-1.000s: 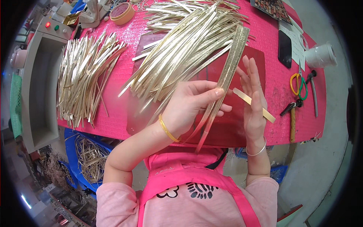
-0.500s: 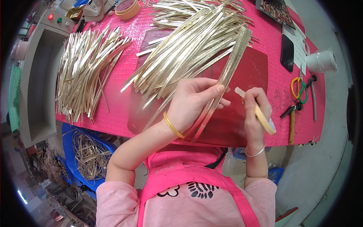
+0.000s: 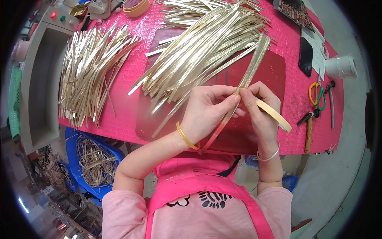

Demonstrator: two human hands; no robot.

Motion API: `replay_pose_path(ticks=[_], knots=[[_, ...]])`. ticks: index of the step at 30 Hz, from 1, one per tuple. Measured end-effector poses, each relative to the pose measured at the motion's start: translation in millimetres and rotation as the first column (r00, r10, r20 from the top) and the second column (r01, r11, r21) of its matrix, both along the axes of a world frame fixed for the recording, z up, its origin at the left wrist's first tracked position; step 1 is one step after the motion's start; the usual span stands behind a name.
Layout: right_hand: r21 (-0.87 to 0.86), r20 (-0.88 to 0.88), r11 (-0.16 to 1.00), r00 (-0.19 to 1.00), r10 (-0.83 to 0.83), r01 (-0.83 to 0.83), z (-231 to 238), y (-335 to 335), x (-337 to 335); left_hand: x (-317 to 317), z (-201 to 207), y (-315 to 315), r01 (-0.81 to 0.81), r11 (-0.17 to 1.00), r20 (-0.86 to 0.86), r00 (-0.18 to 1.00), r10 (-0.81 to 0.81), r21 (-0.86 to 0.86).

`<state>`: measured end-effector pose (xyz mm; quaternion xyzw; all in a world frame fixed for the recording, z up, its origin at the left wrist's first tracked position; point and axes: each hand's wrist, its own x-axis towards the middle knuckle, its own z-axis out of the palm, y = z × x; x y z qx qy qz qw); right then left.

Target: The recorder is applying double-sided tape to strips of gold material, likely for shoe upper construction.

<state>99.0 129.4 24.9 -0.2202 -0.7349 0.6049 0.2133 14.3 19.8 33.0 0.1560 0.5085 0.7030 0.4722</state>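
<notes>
A: Taking the two hands as the clock's centre, where are the held gold strips point(image 3: 254, 61)?
B: Right there, slanting from one o'clock down to seven, above the dark red mat point(image 3: 274, 67).
A: And the left hand point(image 3: 213, 105)?
B: Pinched tight on them, thumb against forefinger.
A: The right hand point(image 3: 263, 106)?
B: Curled closed around a narrow roll of pale yellow tape point(image 3: 275, 114) — its thumb tip meets the left one at the strips. The tape's loose end is hidden, so I can't tell where it lies.
A: What's round about?
B: On the pink surface point(image 3: 127, 107), a big pile of gold strips point(image 3: 199, 59) at eleven o'clock, a smaller bundle point(image 3: 93, 77) at nine, a black phone point(image 3: 305, 57) at two — and scissors point(image 3: 317, 96) at three.
</notes>
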Motion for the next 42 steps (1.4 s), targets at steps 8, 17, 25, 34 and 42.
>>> replay_pose_path(ticks=[8,17,25,34,42], knots=[[0.080,0.029,0.997,1.000,0.007,-0.009,-6,-2,2,-2,0,-5,-0.075,0.997,0.123,0.990,0.070,0.036],[-0.052,-0.456,0.970,0.870,0.189,-0.237,-40,-8,-5,-14,-8,-9,0.091,0.866,0.454,0.821,-0.345,0.492],[-0.107,-0.326,0.994,0.945,-0.013,-0.023,-10,-24,-3,-10,0,-20,-0.035,0.990,-0.296,0.952,0.075,0.138],[-0.141,-0.439,0.979,0.896,0.070,-0.146,-12,-21,-8,-20,-7,-13,0.102,0.951,0.392,0.895,-0.215,0.291],[-0.358,-0.306,0.933,0.949,-0.078,-0.039,-3,-31,-10,-15,1,-20,0.021,0.998,-0.151,0.988,-0.012,0.055]])
